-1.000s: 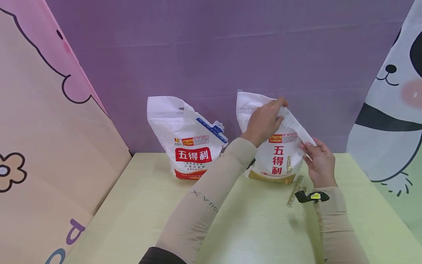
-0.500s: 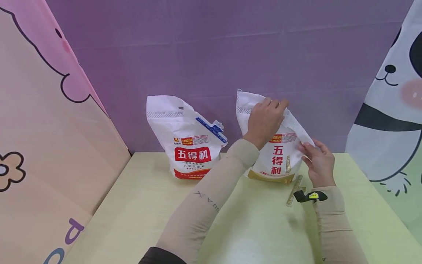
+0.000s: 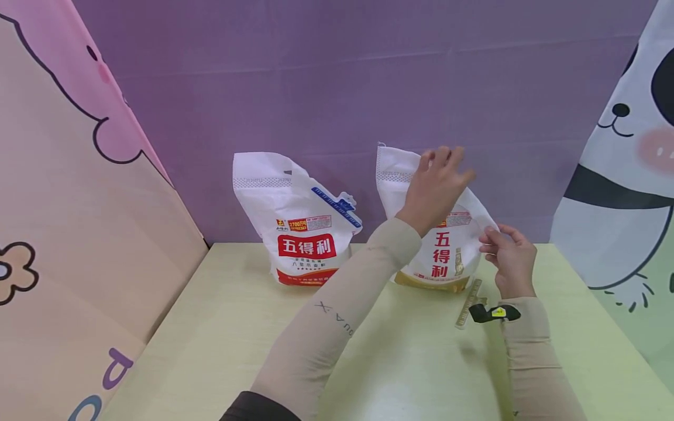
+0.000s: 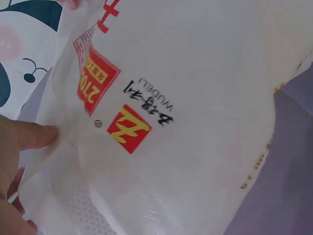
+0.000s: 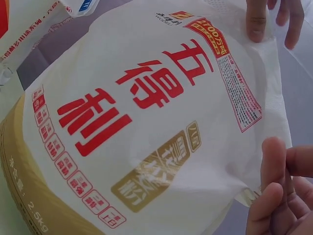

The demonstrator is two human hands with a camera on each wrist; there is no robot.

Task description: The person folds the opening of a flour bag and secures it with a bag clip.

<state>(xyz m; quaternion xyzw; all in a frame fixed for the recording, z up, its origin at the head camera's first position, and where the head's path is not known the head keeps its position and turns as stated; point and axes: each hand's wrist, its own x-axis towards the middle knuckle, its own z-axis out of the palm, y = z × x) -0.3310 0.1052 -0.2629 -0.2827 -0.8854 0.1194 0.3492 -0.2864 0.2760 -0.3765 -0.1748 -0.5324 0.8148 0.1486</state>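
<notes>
Head view showed 2 white bags on the pale yellow table (image 3: 400, 368), well apart from each other. On the right stood the gold-bottomed bag (image 3: 441, 255), with 3 big red word signs going down its front. The person's right hand (image 3: 512, 263) pinched this bag at its right edge, with the thumb on the front side. The left hand (image 3: 436, 190) reached across to the top of the same bag. Its fingers were spread apart and a bit bent, and I saw it touch the bag but grip nothing. Both arms had tan sleeves, and the right wrist wore a black strap (image 3: 492, 313). On the table, just in front of that bag and near the right wrist, lay a see-through yellowish clip (image 3: 467, 305). On the left stood the red-bottomed bag (image 3: 306, 260), and a blue clip (image 3: 338, 207) sat across its slanted top corner. Behind the bags hung a purple cloth (image 3: 316, 76). A panda picture (image 3: 613, 234) was on the right, and a flower picture (image 3: 17, 280) was on the left.
</notes>
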